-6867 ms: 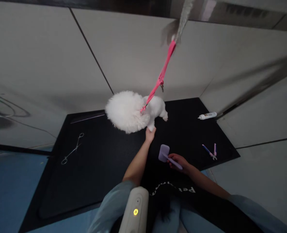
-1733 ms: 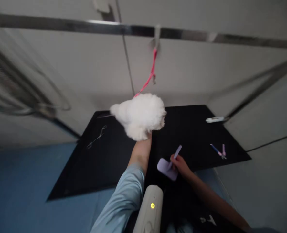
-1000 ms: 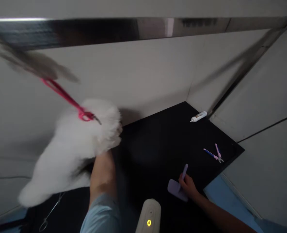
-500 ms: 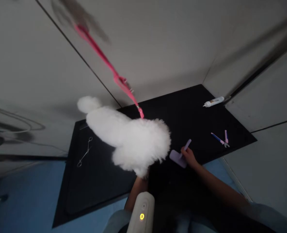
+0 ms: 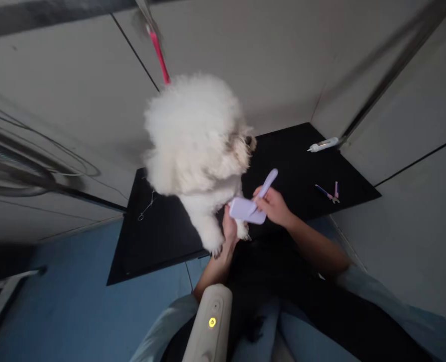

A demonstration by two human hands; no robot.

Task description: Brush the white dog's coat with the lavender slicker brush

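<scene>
A fluffy white dog (image 5: 196,130) stands at the table's near side, its head turned to the right. My left hand (image 5: 229,229) is around one of its front legs, between the two forepaws; some of its fingers are hidden by the leg and the brush. In my right hand (image 5: 275,206) is the handle of a lilac slicker brush (image 5: 247,210). The brush's flat head lies over the held leg, its back facing me. A pink leash (image 5: 159,58) runs up behind the dog's head.
On the black table (image 5: 291,166) lie nail clippers (image 5: 330,194), a white tube-like bottle (image 5: 324,145) and metal scissors-like forceps (image 5: 146,206). A white device with a yellow light (image 5: 210,322) juts up close to me. Walls stand behind and to the right.
The dog has raised its head and turned its front towards me, and its forelegs now show. My right hand has brought the brush left and up to its leg. The view has shifted.
</scene>
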